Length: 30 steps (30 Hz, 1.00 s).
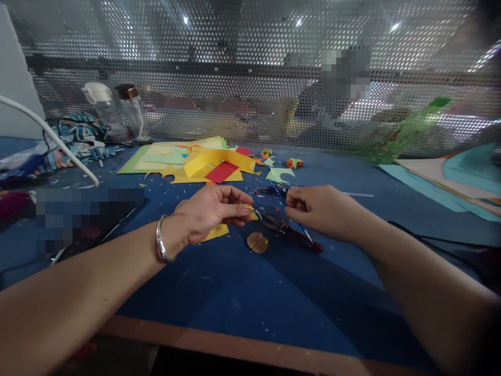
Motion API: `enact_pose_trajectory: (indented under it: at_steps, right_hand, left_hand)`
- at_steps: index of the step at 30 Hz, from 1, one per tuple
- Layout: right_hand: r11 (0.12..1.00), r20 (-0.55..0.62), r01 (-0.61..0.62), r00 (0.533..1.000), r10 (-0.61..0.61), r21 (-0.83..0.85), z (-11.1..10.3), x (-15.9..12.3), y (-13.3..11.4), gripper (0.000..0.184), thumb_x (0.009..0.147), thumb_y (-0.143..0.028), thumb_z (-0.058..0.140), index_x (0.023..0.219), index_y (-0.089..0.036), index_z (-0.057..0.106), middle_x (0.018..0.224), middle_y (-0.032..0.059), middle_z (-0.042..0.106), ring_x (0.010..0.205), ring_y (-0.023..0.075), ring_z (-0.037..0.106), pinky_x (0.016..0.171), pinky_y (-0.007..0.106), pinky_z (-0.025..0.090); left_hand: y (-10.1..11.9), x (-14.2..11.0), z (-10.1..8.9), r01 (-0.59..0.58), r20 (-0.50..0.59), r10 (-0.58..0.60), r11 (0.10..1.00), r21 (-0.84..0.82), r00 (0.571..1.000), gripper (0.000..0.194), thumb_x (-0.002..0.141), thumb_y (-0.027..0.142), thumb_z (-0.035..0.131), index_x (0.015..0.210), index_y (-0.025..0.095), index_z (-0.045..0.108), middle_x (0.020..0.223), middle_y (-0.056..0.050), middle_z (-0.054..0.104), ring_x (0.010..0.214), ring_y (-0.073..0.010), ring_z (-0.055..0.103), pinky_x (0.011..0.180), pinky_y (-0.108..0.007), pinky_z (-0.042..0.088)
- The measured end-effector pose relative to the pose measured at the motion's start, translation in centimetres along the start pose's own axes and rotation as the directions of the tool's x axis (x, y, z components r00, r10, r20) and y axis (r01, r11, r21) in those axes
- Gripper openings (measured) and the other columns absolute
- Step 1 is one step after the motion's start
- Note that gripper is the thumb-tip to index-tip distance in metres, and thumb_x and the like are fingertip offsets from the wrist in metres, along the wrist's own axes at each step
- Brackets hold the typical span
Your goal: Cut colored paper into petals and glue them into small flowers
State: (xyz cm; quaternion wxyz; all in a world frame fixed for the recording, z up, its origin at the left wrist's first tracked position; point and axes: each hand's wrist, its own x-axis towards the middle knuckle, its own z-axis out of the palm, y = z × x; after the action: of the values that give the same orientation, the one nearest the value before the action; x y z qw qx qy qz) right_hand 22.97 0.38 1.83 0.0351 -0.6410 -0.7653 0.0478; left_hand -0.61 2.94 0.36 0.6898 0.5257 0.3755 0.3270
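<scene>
My left hand (219, 209), with a silver bangle at the wrist, pinches a small yellow paper piece (249, 208) between thumb and fingertips. My right hand (315, 209) is curled closed a short way to the right, and whatever its fingers hold is hidden. Between and below the hands lies a tool with dark blades and a dark red handle (303, 237), apparently scissors. A thin blue stick (307, 233) crosses it. Nearer to me is a round brown disc (257, 243) with a yellow speck at its edge. Yellow paper (216, 232) lies partly under my left hand.
Behind the hands are stacked coloured sheets (156, 156), a red paper piece (221, 172) and green scraps (279, 174). Two bottles (135, 112) stand at back left, near a white cable (50, 133). A dark device (97, 219) lies left; blue sheets (422, 190) lie right. A perforated metal screen (235, 78) closes the back.
</scene>
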Motion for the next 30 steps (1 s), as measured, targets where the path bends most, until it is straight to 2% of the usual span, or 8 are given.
enact_pose_trajectory:
  at_steps: [7,10,13,16,18,21,25,30]
  right_hand:
    - [1.000,-0.045,-0.018,0.999,0.018,0.007,-0.3,-0.1,-0.2,0.014,0.078,-0.032,0.053,0.067,-0.022,0.051,0.061,-0.0018,0.058,0.056,0.0143,0.047,0.055,0.029,0.030]
    - [1.000,-0.064,-0.012,0.998,0.012,0.004,-0.1,-0.1,-0.1,0.015,0.078,-0.032,0.052,0.066,-0.022,0.050,0.061,-0.0023,0.057,0.056,0.0140,0.046,0.055,0.029,0.029]
    - [0.999,-0.086,-0.001,0.996,0.004,0.035,0.0,0.0,0.1,0.017,0.079,-0.033,0.052,0.067,-0.022,0.050,0.061,-0.0024,0.057,0.057,0.0136,0.046,0.056,0.029,0.029]
    - [0.997,-0.103,0.009,0.995,-0.001,0.076,0.0,-0.1,0.1,0.016,0.079,-0.034,0.053,0.068,-0.022,0.050,0.061,-0.0026,0.057,0.057,0.0134,0.047,0.056,0.029,0.031]
    - [0.997,-0.097,0.005,0.995,0.003,0.081,-0.1,-0.1,0.1,0.016,0.079,-0.034,0.053,0.068,-0.022,0.050,0.061,-0.0026,0.057,0.057,0.0134,0.047,0.056,0.029,0.031]
    - [0.999,-0.074,-0.013,0.997,0.016,0.049,-0.2,0.0,0.0,0.018,0.080,-0.034,0.053,0.067,-0.022,0.050,0.061,-0.0024,0.057,0.057,0.0137,0.047,0.055,0.029,0.030]
    - [0.999,-0.011,-0.014,1.000,0.013,-0.033,0.0,0.1,0.2,0.018,0.080,-0.034,0.052,0.067,-0.022,0.052,0.064,-0.0009,0.060,0.058,0.0147,0.048,0.054,0.030,0.029]
    - [0.992,0.084,0.010,0.996,0.001,-0.127,0.3,0.1,0.2,0.019,0.083,-0.037,0.052,0.071,-0.023,0.057,0.068,0.0014,0.063,0.059,0.0166,0.050,0.052,0.030,0.027]
  left_hand:
    - [-0.1,0.4,-0.1,-0.096,-0.027,0.105,0.969,0.226,0.994,0.014,0.072,0.007,0.074,0.083,0.012,0.065,0.071,0.000,0.066,0.067,-0.0103,0.063,0.071,-0.028,0.051]
    - [0.0,0.1,0.0,-0.067,0.037,0.057,0.916,0.397,0.998,0.018,0.072,0.011,0.074,0.088,0.013,0.067,0.079,-0.003,0.071,0.077,-0.0136,0.067,0.076,-0.029,0.052]
    - [0.1,0.0,-0.2,-0.049,0.078,-0.002,0.764,0.643,0.997,0.019,0.075,0.015,0.070,0.093,0.015,0.070,0.085,-0.005,0.074,0.081,-0.0163,0.068,0.074,-0.030,0.051]
    - [0.1,0.1,-0.7,-0.127,0.101,0.078,0.564,0.816,0.992,0.015,0.077,0.019,0.066,0.091,0.017,0.072,0.085,-0.005,0.074,0.078,-0.0168,0.068,0.072,-0.030,0.049]
    - [0.1,0.2,-0.9,-0.159,0.108,0.131,0.489,0.858,0.986,0.014,0.079,0.023,0.063,0.089,0.018,0.072,0.085,-0.005,0.074,0.078,-0.0172,0.067,0.071,-0.030,0.048]
    - [0.3,0.2,-0.8,-0.184,0.107,0.190,0.452,0.873,0.976,0.017,0.084,0.030,0.060,0.089,0.019,0.072,0.082,-0.004,0.073,0.076,-0.0168,0.066,0.068,-0.029,0.047]
    - [0.2,0.3,-0.1,-0.300,0.196,0.308,0.341,0.891,0.931,0.029,0.089,0.031,0.057,0.115,0.022,0.066,0.082,-0.002,0.070,0.070,-0.0149,0.061,0.065,-0.029,0.044]
    - [-1.0,0.7,-0.3,-0.413,0.326,0.352,0.206,0.887,0.877,0.018,0.091,0.032,0.056,0.098,0.019,0.067,0.089,-0.004,0.067,0.076,-0.0161,0.061,0.069,-0.029,0.045]
